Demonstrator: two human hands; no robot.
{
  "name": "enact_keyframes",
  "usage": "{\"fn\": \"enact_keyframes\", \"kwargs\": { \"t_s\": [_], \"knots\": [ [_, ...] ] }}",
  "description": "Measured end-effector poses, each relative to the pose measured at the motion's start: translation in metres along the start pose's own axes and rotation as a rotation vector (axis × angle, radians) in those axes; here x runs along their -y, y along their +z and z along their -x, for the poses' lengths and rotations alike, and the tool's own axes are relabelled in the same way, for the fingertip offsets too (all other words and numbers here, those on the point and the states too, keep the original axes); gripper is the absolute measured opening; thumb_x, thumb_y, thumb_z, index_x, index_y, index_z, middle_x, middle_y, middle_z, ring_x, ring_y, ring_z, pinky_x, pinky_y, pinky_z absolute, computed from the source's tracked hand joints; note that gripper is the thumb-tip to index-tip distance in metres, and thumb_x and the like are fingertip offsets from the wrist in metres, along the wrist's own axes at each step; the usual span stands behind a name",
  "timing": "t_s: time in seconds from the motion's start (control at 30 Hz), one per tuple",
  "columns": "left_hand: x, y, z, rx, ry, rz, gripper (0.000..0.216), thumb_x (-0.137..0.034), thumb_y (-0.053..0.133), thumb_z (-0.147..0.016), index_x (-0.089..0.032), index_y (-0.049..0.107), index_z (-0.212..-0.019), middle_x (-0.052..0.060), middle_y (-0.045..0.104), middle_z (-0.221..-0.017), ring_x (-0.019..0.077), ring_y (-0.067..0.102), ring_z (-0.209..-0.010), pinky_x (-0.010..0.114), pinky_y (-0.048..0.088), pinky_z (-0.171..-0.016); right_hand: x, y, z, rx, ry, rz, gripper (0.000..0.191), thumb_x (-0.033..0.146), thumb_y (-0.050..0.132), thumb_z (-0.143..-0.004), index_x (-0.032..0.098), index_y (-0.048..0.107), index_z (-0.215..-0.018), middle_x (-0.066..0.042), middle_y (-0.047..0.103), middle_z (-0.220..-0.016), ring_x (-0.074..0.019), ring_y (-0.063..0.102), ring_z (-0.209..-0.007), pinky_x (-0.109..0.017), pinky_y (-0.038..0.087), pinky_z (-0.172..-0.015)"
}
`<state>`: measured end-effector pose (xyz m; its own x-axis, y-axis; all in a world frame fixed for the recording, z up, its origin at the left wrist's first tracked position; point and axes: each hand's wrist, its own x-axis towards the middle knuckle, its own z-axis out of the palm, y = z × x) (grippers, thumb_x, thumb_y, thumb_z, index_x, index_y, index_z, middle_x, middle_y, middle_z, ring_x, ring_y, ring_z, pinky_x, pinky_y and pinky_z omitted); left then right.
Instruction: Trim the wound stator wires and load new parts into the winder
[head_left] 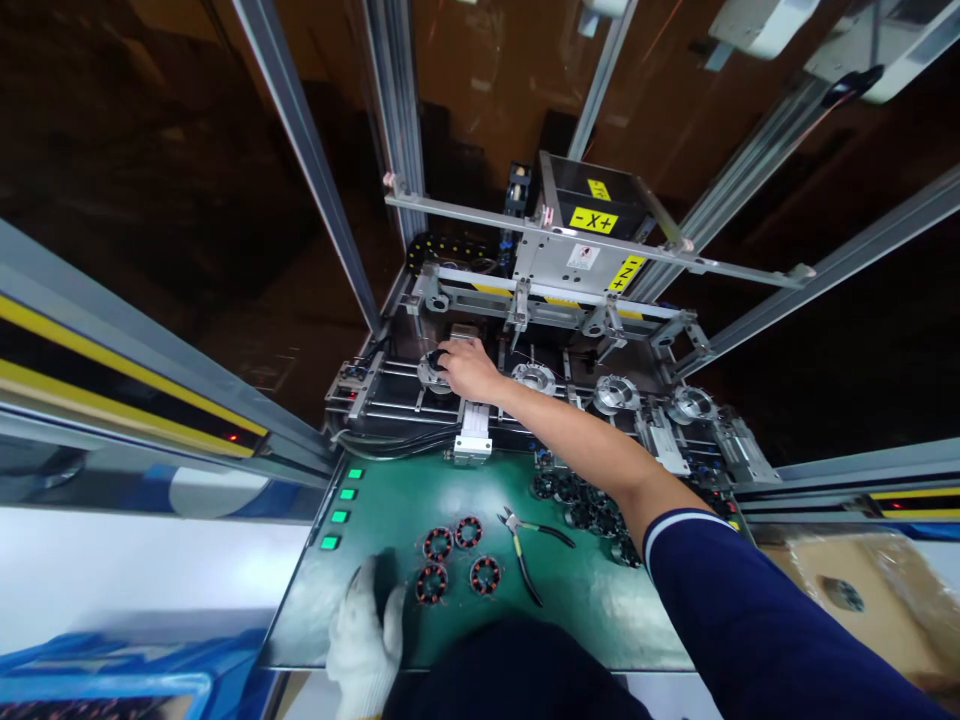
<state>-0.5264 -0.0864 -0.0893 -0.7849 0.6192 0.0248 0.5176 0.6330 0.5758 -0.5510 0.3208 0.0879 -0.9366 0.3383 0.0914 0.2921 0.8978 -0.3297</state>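
Note:
My right hand, bare, reaches across the bench to the leftmost round metal fixture. Its fingers are closed around a black round part at the top of that fixture, partly hidden by them. Near the bench's front left lies my left hand in a white glove, thumb and fingers apart, holding nothing. Several wound motor stators, black rings with copper coils, lie to its right. Beyond them is a pair of cutting pliers with its handles spread.
More round metal fixtures stand in a row along the machine. Overhead runs a metal bar in front of a black box. Dark round parts are piled under my right forearm. A blue crate stands at lower left, a cardboard box at right.

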Motion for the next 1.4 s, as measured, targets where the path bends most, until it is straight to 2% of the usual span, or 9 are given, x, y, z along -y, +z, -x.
{"fn": "enact_keyframes", "kwargs": {
  "t_s": [0.27, 0.4, 0.5, 0.67, 0.77, 0.9, 1.03, 1.23, 1.4],
  "knots": [
    [-0.001, -0.002, -0.003, -0.001, 0.004, -0.008, 0.067, -0.051, 0.044, -0.095, -0.004, 0.055, -0.14, 0.027, 0.066, -0.134, 0.0428, 0.063, -0.125, 0.059, 0.05, -0.108, 0.006, -0.023, 0.042, -0.031, -0.058, 0.019, 0.046, -0.003, 0.046, -0.091, 0.005, 0.065, -0.132, -0.021, 0.047, -0.158, -0.0339, 0.028, -0.157, -0.066, 0.025, -0.123],
    [-0.005, -0.006, -0.005, 0.011, 0.008, -0.039, 0.069, -0.053, 0.042, -0.095, -0.003, 0.051, -0.143, 0.029, 0.064, -0.135, 0.0439, 0.063, -0.124, 0.059, 0.05, -0.108, 0.044, 0.014, 0.144, -0.292, -0.155, -0.123, 0.047, 0.009, 0.042, -0.097, 0.012, 0.061, -0.141, -0.015, 0.056, -0.153, -0.0258, 0.037, -0.154, -0.054, 0.035, -0.124],
    [-0.01, -0.01, -0.007, 0.028, 0.017, -0.068, 0.072, -0.054, 0.039, -0.096, -0.003, 0.049, -0.146, 0.028, 0.063, -0.137, 0.043, 0.062, -0.128, 0.056, 0.048, -0.111, 0.071, 0.062, 0.242, -0.298, -0.216, -0.227, 0.04, 0.02, 0.051, -0.098, 0.018, 0.066, -0.135, -0.012, 0.068, -0.138, -0.0236, 0.055, -0.141, -0.043, 0.049, -0.114],
    [-0.019, -0.014, -0.015, 0.062, 0.046, -0.111, 0.082, -0.06, 0.032, -0.094, 0.001, 0.049, -0.145, 0.031, 0.062, -0.136, 0.0457, 0.061, -0.128, 0.06, 0.048, -0.11, 0.046, 0.095, 0.374, -0.286, 0.214, -0.179, 0.031, 0.027, 0.052, -0.101, 0.02, 0.073, -0.122, -0.014, 0.077, -0.118, -0.026, 0.072, -0.114, -0.045, 0.06, -0.099],
    [-0.02, -0.016, -0.02, 0.101, 0.057, -0.14, 0.079, -0.06, 0.034, -0.093, -0.004, 0.048, -0.147, 0.027, 0.065, -0.132, 0.0442, 0.062, -0.124, 0.061, 0.05, -0.107, 0.011, 0.087, 0.411, -0.321, 0.411, -0.135, 0.03, 0.025, 0.054, -0.101, 0.017, 0.072, -0.124, -0.021, 0.07, -0.129, -0.0328, 0.064, -0.128, -0.058, 0.053, -0.105],
    [-0.021, -0.018, -0.023, 0.138, 0.046, -0.197, 0.075, -0.057, 0.038, -0.093, -0.002, 0.049, -0.144, 0.029, 0.067, -0.123, 0.0459, 0.065, -0.117, 0.062, 0.053, -0.101, -0.014, 0.083, 0.407, -0.288, 0.52, -0.121, 0.031, 0.019, 0.065, -0.095, 0.015, 0.072, -0.124, -0.025, 0.045, -0.158, -0.0405, 0.034, -0.153, -0.069, 0.038, -0.115],
    [-0.021, -0.016, -0.024, 0.133, 0.038, -0.226, 0.075, -0.055, 0.04, -0.093, -0.001, 0.047, -0.144, 0.029, 0.067, -0.123, 0.0461, 0.065, -0.114, 0.063, 0.053, -0.098, -0.022, 0.092, 0.384, -0.218, 0.537, -0.165, 0.024, 0.01, 0.069, -0.089, 0.017, 0.077, -0.111, -0.021, 0.038, -0.164, -0.0405, 0.026, -0.157, -0.071, 0.032, -0.118],
    [-0.016, -0.014, -0.02, 0.089, 0.066, -0.186, 0.073, -0.055, 0.04, -0.091, -0.003, 0.05, -0.141, 0.028, 0.066, -0.128, 0.0454, 0.065, -0.118, 0.062, 0.052, -0.103, -0.006, 0.07, 0.367, -0.251, 0.435, -0.245, 0.012, 0.013, 0.067, -0.091, 0.015, 0.078, -0.088, -0.022, 0.052, -0.153, -0.0405, 0.041, -0.149, -0.071, 0.039, -0.114],
    [-0.01, -0.01, -0.017, 0.054, 0.06, -0.16, 0.069, -0.054, 0.039, -0.093, -0.005, 0.051, -0.14, 0.027, 0.066, -0.13, 0.0422, 0.065, -0.12, 0.057, 0.049, -0.109, -0.012, 0.003, 0.3, -0.325, 0.177, -0.34, 0.015, 0.027, 0.067, -0.097, 0.02, 0.076, -0.106, -0.014, 0.059, -0.146, -0.0246, 0.061, -0.132, -0.043, 0.053, -0.111]
  ]
}}
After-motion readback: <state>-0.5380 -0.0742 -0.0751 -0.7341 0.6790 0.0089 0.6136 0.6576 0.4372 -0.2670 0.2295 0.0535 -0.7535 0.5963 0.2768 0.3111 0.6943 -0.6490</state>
